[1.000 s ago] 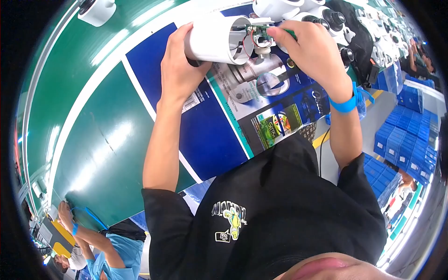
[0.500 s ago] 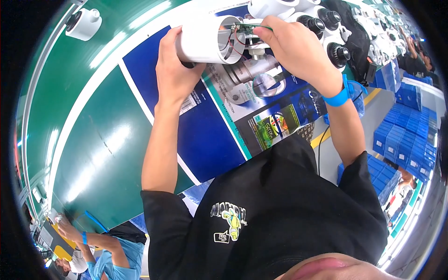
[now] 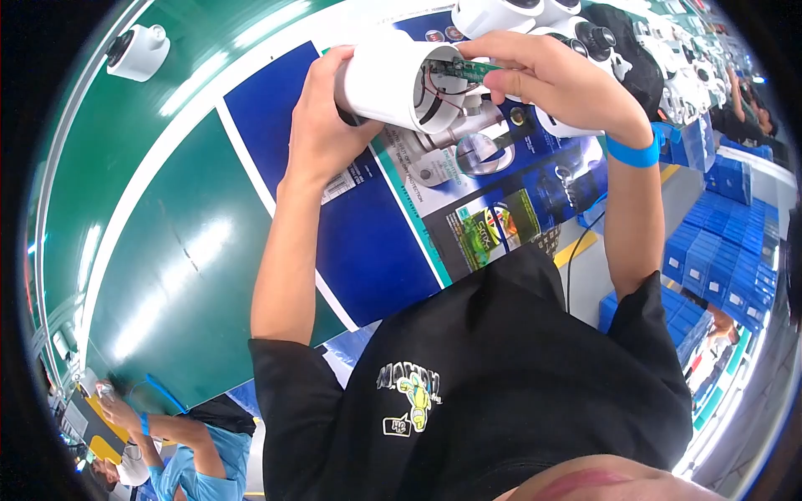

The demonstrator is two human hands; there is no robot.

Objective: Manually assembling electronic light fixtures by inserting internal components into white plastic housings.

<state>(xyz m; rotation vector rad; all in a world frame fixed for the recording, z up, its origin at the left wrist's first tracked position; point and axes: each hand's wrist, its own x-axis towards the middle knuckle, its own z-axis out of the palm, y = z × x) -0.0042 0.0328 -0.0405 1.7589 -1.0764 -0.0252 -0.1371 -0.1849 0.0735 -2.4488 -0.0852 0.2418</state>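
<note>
My left hand [image 3: 322,121] is wrapped around a white cylindrical housing [image 3: 384,83], its open end facing right and toward me. Thin red and dark wires [image 3: 430,83] show inside the mouth. In my right hand [image 3: 568,83], thumb and fingers pinch a narrow green circuit board [image 3: 469,70], whose left end reaches into that mouth. A small white part [image 3: 473,103] sits just below the board; whether it is joined to it, I cannot tell. The deep inside of the housing is hidden.
A printed blue sheet [image 3: 359,250] lies on the green table [image 3: 180,275]. One white camera-like unit [image 3: 138,52] stands far left, several more [image 3: 489,17] at the back right. Blue crates [image 3: 727,234] are stacked on the right. A co-worker in light blue [image 3: 221,455] is at lower left.
The housing has shifted slightly right and down, its mouth turned more toward me. My right hand has moved right and flattened out; the board now shows its green face at the mouth.
</note>
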